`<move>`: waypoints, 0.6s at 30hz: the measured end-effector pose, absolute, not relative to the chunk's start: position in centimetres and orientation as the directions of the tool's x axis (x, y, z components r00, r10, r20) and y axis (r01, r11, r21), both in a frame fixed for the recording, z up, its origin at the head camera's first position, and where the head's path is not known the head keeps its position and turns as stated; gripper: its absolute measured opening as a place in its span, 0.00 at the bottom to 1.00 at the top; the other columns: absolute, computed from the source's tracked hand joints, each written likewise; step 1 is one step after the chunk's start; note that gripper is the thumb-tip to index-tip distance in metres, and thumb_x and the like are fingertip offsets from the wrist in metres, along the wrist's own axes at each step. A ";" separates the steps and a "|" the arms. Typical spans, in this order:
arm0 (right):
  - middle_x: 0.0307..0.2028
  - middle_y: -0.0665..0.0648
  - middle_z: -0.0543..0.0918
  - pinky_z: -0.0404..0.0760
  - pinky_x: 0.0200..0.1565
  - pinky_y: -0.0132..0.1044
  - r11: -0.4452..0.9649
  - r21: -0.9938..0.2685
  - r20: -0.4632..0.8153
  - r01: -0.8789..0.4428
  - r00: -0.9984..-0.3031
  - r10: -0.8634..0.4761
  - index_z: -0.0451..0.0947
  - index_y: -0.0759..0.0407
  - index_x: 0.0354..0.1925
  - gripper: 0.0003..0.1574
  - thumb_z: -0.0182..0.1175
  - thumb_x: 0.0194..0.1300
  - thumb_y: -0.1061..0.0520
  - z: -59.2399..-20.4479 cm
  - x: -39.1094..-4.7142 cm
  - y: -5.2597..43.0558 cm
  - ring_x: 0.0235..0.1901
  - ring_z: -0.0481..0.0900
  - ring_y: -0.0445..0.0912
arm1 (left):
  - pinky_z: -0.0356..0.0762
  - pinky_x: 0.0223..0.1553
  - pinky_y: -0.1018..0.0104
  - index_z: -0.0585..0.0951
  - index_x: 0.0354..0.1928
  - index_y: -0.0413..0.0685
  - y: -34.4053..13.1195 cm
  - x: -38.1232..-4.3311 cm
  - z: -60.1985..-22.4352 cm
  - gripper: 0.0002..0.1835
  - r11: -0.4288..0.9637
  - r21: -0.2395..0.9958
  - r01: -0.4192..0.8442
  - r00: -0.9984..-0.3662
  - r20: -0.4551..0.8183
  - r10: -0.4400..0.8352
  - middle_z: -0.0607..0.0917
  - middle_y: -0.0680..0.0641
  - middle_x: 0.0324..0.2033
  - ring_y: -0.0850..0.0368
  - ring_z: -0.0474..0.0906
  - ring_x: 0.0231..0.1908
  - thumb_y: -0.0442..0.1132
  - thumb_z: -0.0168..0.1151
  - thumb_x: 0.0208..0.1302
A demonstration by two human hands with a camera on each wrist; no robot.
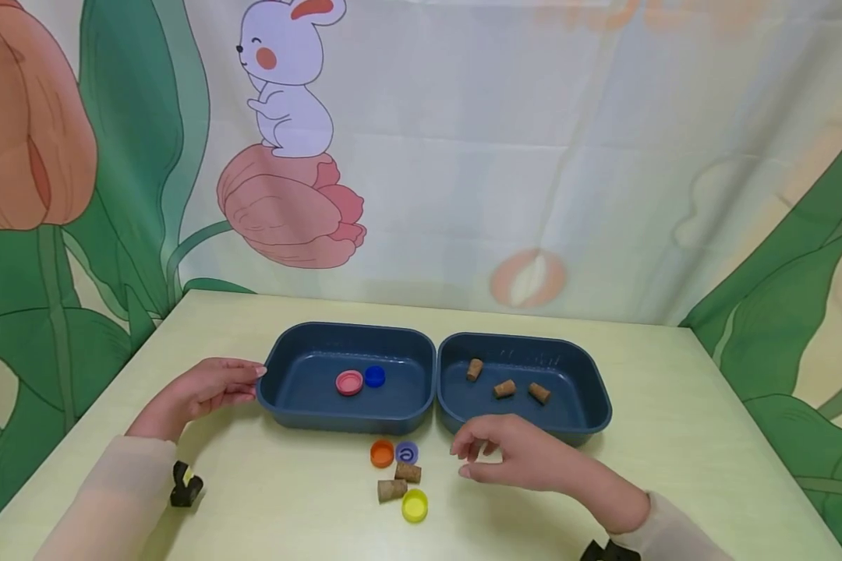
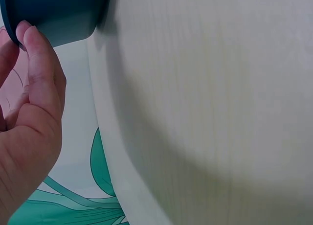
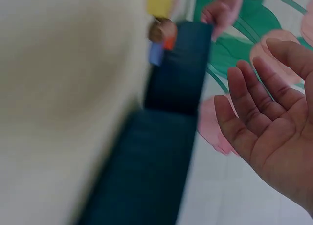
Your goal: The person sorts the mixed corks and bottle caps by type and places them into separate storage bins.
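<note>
My left hand (image 1: 214, 388) pinches the left rim of the left blue bin (image 1: 351, 423); in the left wrist view its fingertips meet at the bin's edge. Inside that bin lie a pink bottle cap (image 1: 349, 382) and a blue cap (image 1: 375, 376). My right hand (image 1: 515, 456), fingers loosely bent and holding nothing, hovers before the right blue bin (image 1: 596, 417). Three corks lie in this bin, one cork (image 1: 475, 369) near its left wall. Left of the right hand, on the table, are an orange cap (image 1: 382, 453), a purple cap (image 1: 407, 453), a yellow cap (image 1: 415, 506) and two corks (image 1: 392, 490).
The two bins stand side by side on a pale yellow table (image 1: 288, 499). Behind them hangs a printed curtain (image 1: 449, 195) with a rabbit and tulips. Dark wrist straps (image 1: 185, 485) are worn over light sleeves (image 1: 105, 499).
</note>
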State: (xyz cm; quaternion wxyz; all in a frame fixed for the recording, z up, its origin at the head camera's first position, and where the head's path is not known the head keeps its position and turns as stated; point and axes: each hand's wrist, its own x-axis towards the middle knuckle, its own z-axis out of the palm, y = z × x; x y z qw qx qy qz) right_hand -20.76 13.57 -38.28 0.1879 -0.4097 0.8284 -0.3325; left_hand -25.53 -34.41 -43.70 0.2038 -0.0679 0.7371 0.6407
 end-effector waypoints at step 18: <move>0.43 0.53 0.87 0.83 0.46 0.26 0.527 -0.656 -0.165 -0.540 -0.579 -0.798 0.83 0.58 0.51 0.18 0.72 0.64 0.55 -42.6 -20.4 9.4 0.40 0.77 0.31 | 0.88 0.41 0.74 0.85 0.46 0.47 -34.3 -25.4 -43.6 0.08 0.157 0.920 -0.360 -0.907 -0.384 0.169 0.89 0.57 0.29 0.66 0.86 0.31 0.40 0.58 0.77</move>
